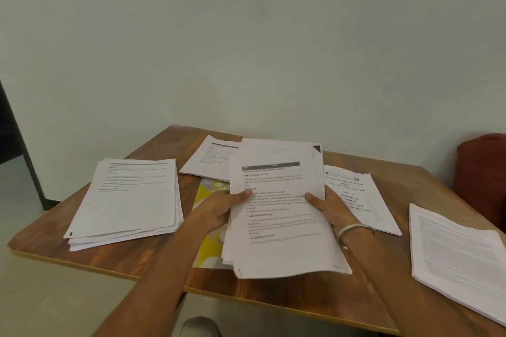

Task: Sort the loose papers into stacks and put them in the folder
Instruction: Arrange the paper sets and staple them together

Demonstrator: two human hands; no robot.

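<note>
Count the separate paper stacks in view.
5: one held in both hands, one at the table's left, one at the back, one right of the hands, one far right. Others may be hidden.

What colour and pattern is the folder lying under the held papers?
Yellow and white, with a patchy printed pattern; the folder shows best in the head view.

- The held sheaf of papers (279,216) carries the bold headings "TASK DESCRIPTION" and "REQUIRED PROPS"; its body text is too blurred to read.
- The printed sheet (364,200) just right of it reads "Pre Examination Training (PET)", then "Day", "Module", "Test of Reasoning & ... Aptitude", partly covered.
- Print on the other stacks is illegible.
</note>
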